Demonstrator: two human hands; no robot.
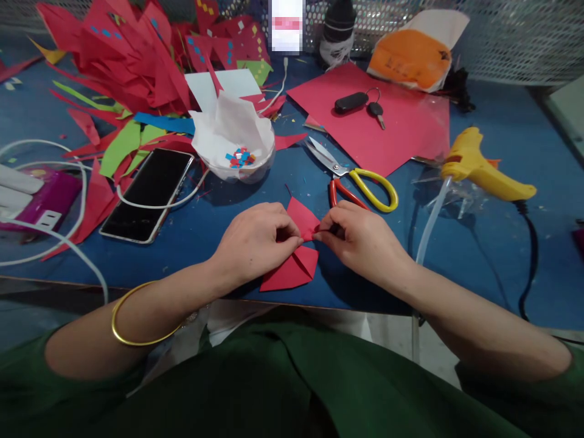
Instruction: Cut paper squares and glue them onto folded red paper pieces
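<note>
A folded red paper piece (302, 213), pinched narrow at its middle, lies between my hands close to the table's front edge. My left hand (260, 238) is closed, with thumb and forefinger pinching the paper's waist from the left. From the right, my right hand (360, 234) pinches the same waist between thumb and fingertips. One wing of the paper fans out above the fingers, and the other spreads below them. Scissors (336, 169) with a red and a yellow handle lie just beyond my right hand, blades partly apart.
A paper-lined bowl (269, 161) holds small coloured bits. To the left lie a phone (148, 194), white cables and a purple power strip (50, 198). Red paper scraps (137, 67) pile behind. Keys (376, 111) rest on red sheets (328, 91); a yellow glue gun (488, 173) is at right.
</note>
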